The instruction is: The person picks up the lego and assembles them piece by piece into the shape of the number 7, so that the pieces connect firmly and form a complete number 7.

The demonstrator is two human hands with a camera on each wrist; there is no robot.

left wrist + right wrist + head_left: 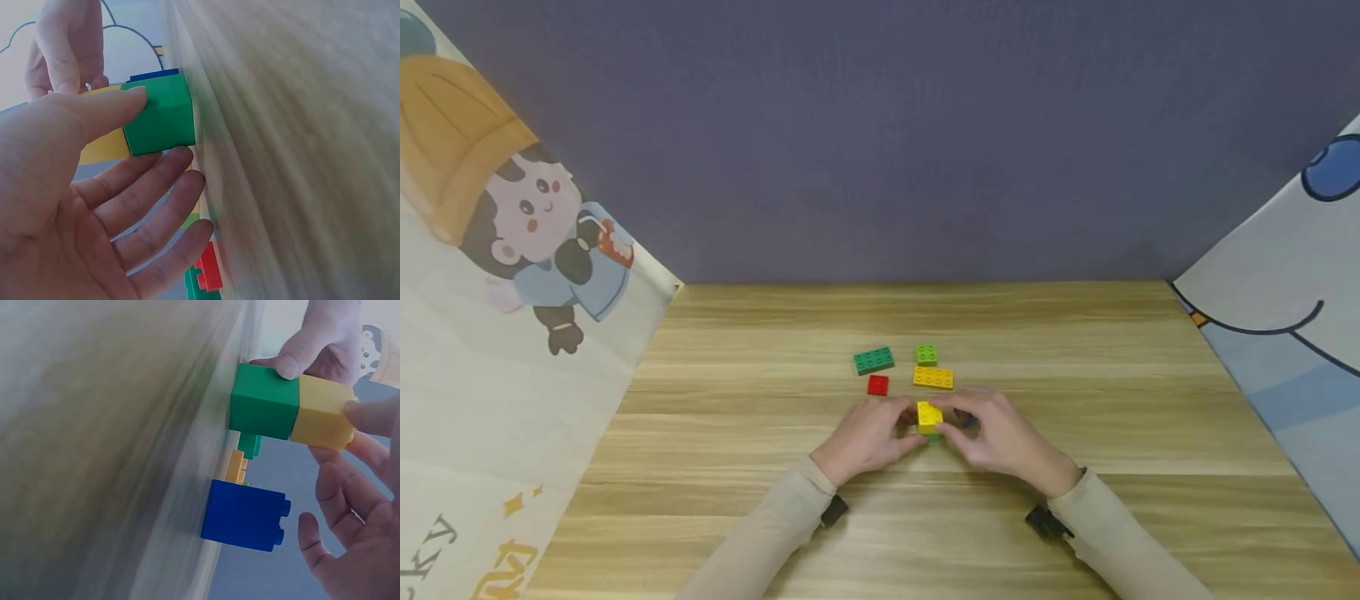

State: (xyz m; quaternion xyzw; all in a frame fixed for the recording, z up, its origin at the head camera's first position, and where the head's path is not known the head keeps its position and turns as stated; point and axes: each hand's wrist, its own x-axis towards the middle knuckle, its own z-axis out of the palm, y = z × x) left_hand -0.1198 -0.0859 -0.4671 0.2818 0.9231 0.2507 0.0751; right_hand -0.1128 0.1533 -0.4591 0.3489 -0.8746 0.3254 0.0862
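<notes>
A yellow brick (929,417) sits on top of a green brick (264,400), the two forming a small upright stack on the wooden table. My left hand (868,437) pinches the green brick low down, thumb on its near face and fingertips on the far side. From the right, my right hand (1000,433) pinches the yellow brick between thumb and fingers. A tall blue brick (244,515) stands beside the stack, under the right hand's fingers and mostly hidden in the head view.
Beyond the hands lie a dark green brick (874,360), a small red brick (877,385), a lime green brick (927,355) and an orange-yellow brick (933,377). A dark blue-grey panel (917,167) rises behind the table (737,375), with printed panels at both sides.
</notes>
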